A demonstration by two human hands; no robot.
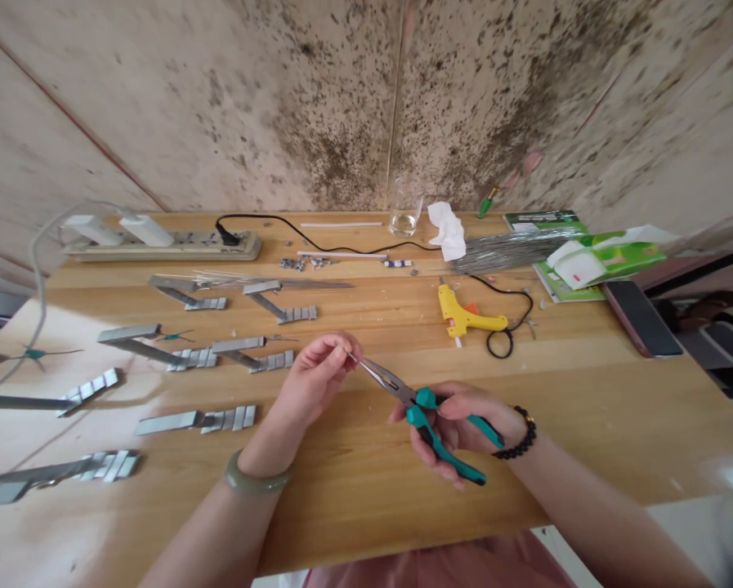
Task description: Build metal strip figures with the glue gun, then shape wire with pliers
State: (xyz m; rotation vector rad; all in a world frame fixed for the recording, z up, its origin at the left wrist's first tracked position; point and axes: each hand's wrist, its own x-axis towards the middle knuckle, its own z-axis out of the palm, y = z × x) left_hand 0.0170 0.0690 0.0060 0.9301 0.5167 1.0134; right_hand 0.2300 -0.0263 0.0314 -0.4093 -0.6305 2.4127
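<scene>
Over the middle of the wooden table, my right hand (458,429) is wrapped round the teal handles of a pair of long-nose pliers (412,398). The jaws point up and left, their tips meeting the fingers of my left hand (323,371). Thumb and forefinger of that hand are pinched together at the tips; whatever sits between them is too small to make out. Left of my left hand lie several folded grey metallic strips with banded ends, the nearest being a Z-shaped piece (252,355). Thin wires (280,282) lie behind these pieces.
A yellow hot glue gun (470,317) lies right of centre with its black cord looped. Along the back are a power strip (176,247), a glass of water (404,216), crumpled tissue (447,231) and a wire bundle (513,249). A phone (641,318) rests at the right edge.
</scene>
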